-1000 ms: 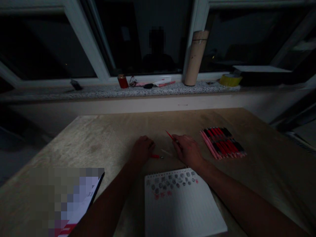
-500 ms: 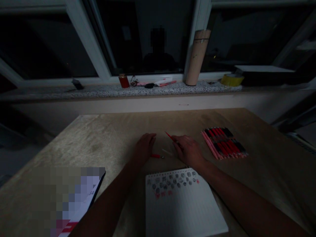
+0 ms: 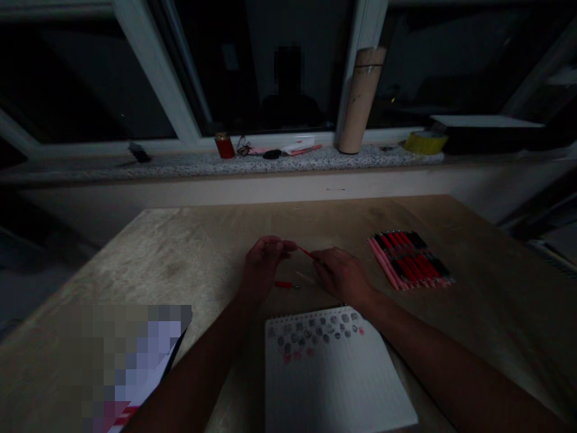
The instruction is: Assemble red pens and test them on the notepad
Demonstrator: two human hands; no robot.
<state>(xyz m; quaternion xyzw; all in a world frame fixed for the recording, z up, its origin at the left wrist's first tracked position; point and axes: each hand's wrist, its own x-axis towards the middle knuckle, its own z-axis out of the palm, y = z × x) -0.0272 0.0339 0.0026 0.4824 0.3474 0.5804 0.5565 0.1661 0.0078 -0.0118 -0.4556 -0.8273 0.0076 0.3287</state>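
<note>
My right hand (image 3: 342,275) rests on the wooden table (image 3: 189,252), closed round a thin red pen (image 3: 308,253) that points up and left. My left hand (image 3: 265,258) is raised slightly, its fingertips pinched together at the pen's far tip. Between the hands lie a small red pen part (image 3: 285,284) and a pale thin stick (image 3: 305,278). A spiral notepad (image 3: 333,373) with dark and red scribbles along its top lies just in front of me.
A row of red and black pens (image 3: 408,260) lies to the right of my right hand. A blurred booklet (image 3: 135,355) sits front left. The windowsill holds a red can (image 3: 224,145), a tall cardboard tube (image 3: 362,99), a yellow tape roll (image 3: 424,143) and small clutter.
My left hand lifted off the table, moved right and closed its fingertips at the pen's tip. My right hand stayed in place holding the pen.
</note>
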